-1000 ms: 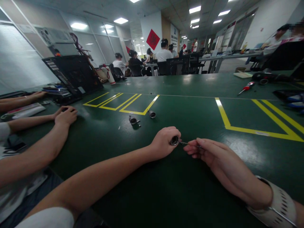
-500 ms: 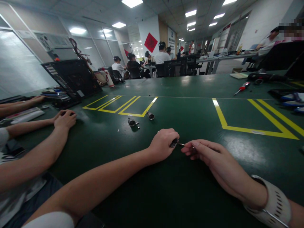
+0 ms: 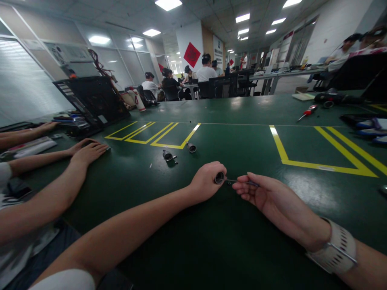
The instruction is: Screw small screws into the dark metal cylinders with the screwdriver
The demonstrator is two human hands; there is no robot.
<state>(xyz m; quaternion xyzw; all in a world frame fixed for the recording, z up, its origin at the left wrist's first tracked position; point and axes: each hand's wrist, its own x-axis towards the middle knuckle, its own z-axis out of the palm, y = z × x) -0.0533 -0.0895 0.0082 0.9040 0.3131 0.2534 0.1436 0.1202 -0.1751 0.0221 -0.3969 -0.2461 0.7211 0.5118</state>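
My left hand (image 3: 207, 180) is closed round a small dark metal cylinder (image 3: 219, 177), whose open end faces my right hand. My right hand (image 3: 256, 192) pinches a thin metal tool (image 3: 242, 182) whose tip reaches the cylinder's mouth. Both hands rest low over the green table (image 3: 229, 245). Two more small metal cylinders (image 3: 167, 154) (image 3: 192, 147) lie on the table beyond my left hand, with tiny loose parts beside them.
Another person's hands (image 3: 89, 152) lie on the table at the left, beside a black open computer case (image 3: 92, 98). A red-handled screwdriver (image 3: 307, 112) lies far right. Yellow tape lines (image 3: 282, 150) mark the table. Several people sit at tables behind.
My right hand has turned palm-up slightly and the cylinder's open end shows more. The neighbour's hand at the left has flattened and slid forward.
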